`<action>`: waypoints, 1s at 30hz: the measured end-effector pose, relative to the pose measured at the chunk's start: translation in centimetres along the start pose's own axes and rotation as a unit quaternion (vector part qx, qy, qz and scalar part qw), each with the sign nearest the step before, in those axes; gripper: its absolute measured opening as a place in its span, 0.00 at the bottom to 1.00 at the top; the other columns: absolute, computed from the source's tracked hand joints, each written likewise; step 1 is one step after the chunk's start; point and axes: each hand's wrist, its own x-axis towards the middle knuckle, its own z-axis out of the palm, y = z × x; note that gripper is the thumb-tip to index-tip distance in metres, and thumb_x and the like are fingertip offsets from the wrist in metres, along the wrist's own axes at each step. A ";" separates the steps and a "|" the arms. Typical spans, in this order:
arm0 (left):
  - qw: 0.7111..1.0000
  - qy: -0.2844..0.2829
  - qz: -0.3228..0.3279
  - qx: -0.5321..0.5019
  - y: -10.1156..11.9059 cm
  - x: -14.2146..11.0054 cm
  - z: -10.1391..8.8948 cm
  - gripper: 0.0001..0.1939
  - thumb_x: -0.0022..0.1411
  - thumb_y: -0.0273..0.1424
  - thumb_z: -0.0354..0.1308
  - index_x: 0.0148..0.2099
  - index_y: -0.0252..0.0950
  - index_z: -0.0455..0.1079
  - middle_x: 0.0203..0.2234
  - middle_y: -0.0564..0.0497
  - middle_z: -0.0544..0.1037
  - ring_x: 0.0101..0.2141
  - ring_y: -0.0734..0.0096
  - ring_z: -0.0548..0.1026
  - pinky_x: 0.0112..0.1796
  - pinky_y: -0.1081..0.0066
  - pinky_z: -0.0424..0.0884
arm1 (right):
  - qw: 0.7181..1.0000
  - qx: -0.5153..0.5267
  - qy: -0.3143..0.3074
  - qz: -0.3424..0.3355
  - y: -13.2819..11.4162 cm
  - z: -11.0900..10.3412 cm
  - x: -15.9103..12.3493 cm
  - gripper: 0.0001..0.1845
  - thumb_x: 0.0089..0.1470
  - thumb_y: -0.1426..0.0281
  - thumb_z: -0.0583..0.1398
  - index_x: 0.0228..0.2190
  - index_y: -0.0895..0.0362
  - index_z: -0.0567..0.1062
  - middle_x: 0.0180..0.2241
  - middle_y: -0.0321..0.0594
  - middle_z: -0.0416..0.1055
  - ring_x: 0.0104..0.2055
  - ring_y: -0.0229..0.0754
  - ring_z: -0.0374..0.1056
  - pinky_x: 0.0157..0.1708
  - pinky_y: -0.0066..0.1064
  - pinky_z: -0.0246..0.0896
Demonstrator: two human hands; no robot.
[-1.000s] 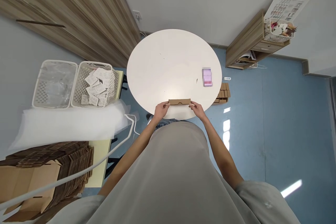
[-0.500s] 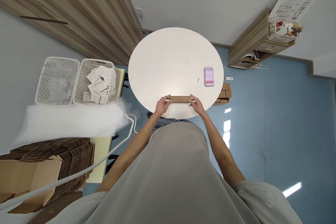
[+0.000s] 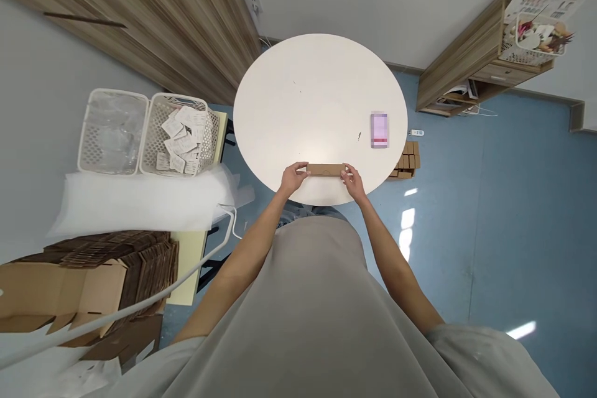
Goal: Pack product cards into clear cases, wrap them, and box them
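1 brown cardboard box (image 3: 325,170) at near edge of white oval table (image 3: 321,93), long side facing the person. Left hand (image 3: 293,179) grips its left end, right hand (image 3: 353,183) its right; fingers of both part-curled, thumb and fingertips pinching the ends. 1 pixelated pinkish-purple item (image 3: 379,130) lies farther right.

Long thin brown cardboard box (image 3: 326,170), looks shut, small curved mark (image 3: 326,173) on long side. Held level by both ends, stretched side to side, over near part of round white table (image 3: 321,93). Cannot tell if touching.
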 end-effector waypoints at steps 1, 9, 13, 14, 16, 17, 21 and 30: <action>1.000 0.003 0.001 0.008 0.1 0.0 0.0 0.21 0.64 0.33 0.68 0.59 0.41 0.78 0.61 0.44 0.80 0.50 0.55 0.83 0.53 0.57 0.79 | 1.000 -0.001 0.002 0.002 0.1 0.1 0.0 0.34 0.64 0.44 0.60 0.64 0.46 0.74 0.52 0.45 0.71 0.45 0.46 0.75 0.49 0.42 0.75; 0.999 0.009 0.017 0.026 0.4 -1.0 0.6 0.19 0.64 0.28 0.68 0.58 0.41 0.78 0.60 0.46 0.81 0.43 0.60 0.84 0.52 0.57 0.79 | 0.997 0.020 0.062 0.030 -0.4 1.3 -0.9 0.39 0.61 0.41 0.60 0.64 0.49 0.74 0.53 0.47 0.74 0.47 0.48 0.76 0.50 0.43 0.77; 1.000 0.010 0.012 0.002 -0.3 -2.4 1.1 0.16 0.62 0.26 0.69 0.52 0.39 0.78 0.56 0.44 0.83 0.52 0.56 0.82 0.57 0.57 0.77 | 0.995 0.023 0.094 0.028 -1.0 1.9 -3.2 0.38 0.56 0.41 0.64 0.59 0.52 0.77 0.53 0.50 0.76 0.54 0.52 0.74 0.54 0.46 0.76; 1.000 0.011 0.007 -0.007 -0.6 -2.8 1.3 0.14 0.62 0.28 0.70 0.50 0.38 0.78 0.54 0.44 0.83 0.54 0.55 0.81 0.58 0.57 0.76 | 0.994 0.023 0.101 0.031 -1.1 2.0 -4.1 0.37 0.55 0.41 0.65 0.57 0.52 0.78 0.54 0.51 0.77 0.56 0.53 0.73 0.54 0.46 0.76; 0.999 0.009 -0.021 -0.039 -1.1 -3.5 1.6 0.13 0.65 0.33 0.70 0.50 0.37 0.78 0.55 0.41 0.83 0.56 0.55 0.80 0.57 0.57 0.78 | 0.991 0.028 0.118 0.048 -1.2 2.4 -5.9 0.37 0.53 0.42 0.66 0.54 0.53 0.79 0.54 0.52 0.77 0.59 0.55 0.71 0.53 0.47 0.76; 0.997 0.006 -0.042 -0.063 -1.4 -3.8 1.8 0.15 0.66 0.35 0.69 0.52 0.36 0.77 0.56 0.39 0.82 0.56 0.55 0.80 0.55 0.59 0.79 | 0.989 0.033 0.129 0.060 -1.2 2.6 -7.0 0.36 0.52 0.42 0.67 0.53 0.54 0.79 0.54 0.52 0.77 0.59 0.55 0.71 0.52 0.46 0.77; 0.985 -0.020 -0.110 -0.129 -2.5 -4.6 2.6 0.23 0.70 0.37 0.65 0.63 0.31 0.73 0.62 0.33 0.77 0.58 0.54 0.79 0.49 0.63 0.82 | 0.976 0.065 0.182 0.101 -1.1 3.5 -11.2 0.32 0.51 0.43 0.68 0.46 0.56 0.81 0.51 0.51 0.79 0.51 0.51 0.76 0.48 0.43 0.78; 0.985 -0.135 -0.082 -0.067 -1.6 -5.2 6.0 0.24 0.63 0.35 0.68 0.59 0.32 0.77 0.57 0.35 0.82 0.60 0.51 0.78 0.53 0.59 0.80 | 0.931 0.137 0.293 0.170 -0.6 2.6 -17.7 0.26 0.46 0.49 0.72 0.37 0.55 0.77 0.42 0.45 0.79 0.46 0.45 0.77 0.46 0.37 0.77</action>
